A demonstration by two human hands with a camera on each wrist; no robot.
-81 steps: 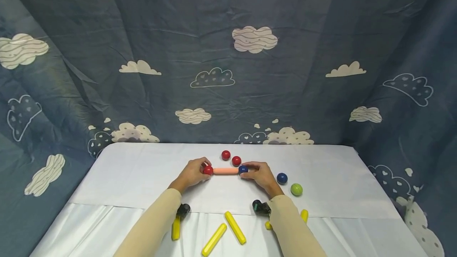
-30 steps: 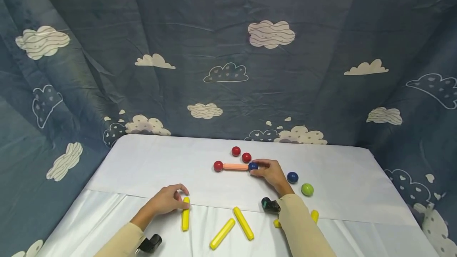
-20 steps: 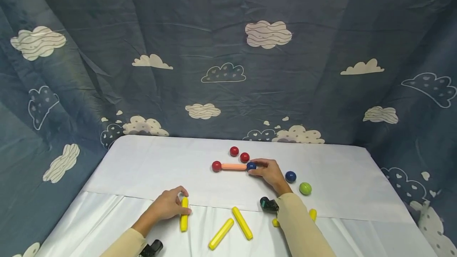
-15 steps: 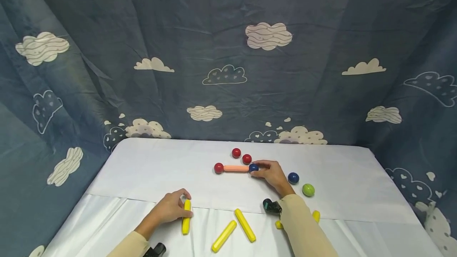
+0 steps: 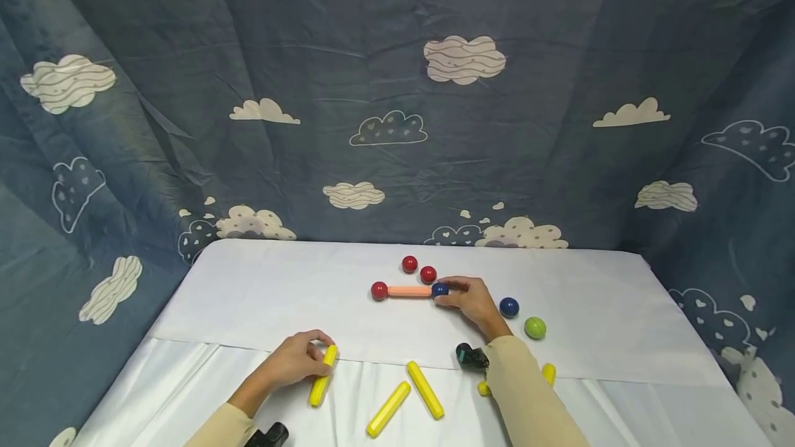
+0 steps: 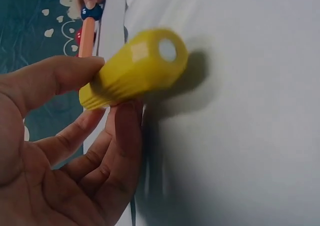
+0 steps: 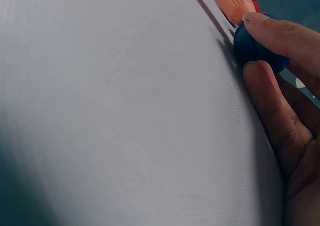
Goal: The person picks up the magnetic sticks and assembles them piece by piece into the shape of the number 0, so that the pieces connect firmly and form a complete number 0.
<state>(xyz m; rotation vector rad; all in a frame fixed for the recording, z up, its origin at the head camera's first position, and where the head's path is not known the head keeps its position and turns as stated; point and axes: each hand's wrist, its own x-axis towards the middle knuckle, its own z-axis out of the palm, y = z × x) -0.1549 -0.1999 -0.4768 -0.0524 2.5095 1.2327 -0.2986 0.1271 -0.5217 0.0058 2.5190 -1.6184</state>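
My left hand (image 5: 297,362) pinches a yellow stick (image 5: 323,376) between thumb and fingers at the front left of the table. In the left wrist view that yellow stick (image 6: 135,68) shows a round pale spot on its near end. My right hand (image 5: 470,302) grips a blue ball (image 5: 439,290) with thumb and fingertips. The blue ball (image 7: 255,48) joins one end of an orange stick (image 5: 409,292), whose other end meets a red ball (image 5: 379,290). This joined piece lies across the middle of the table.
Two loose red balls (image 5: 409,264) sit behind the orange stick. Right of my right hand lie another blue ball (image 5: 509,307) and a green ball (image 5: 535,328). Two yellow sticks (image 5: 388,409) lie at the front middle; more yellow shows beside the right sleeve (image 5: 528,385).
My left hand has left the red ball, come down to the front left and taken hold of a yellow stick, which now tilts. The right hand stays on the blue ball.
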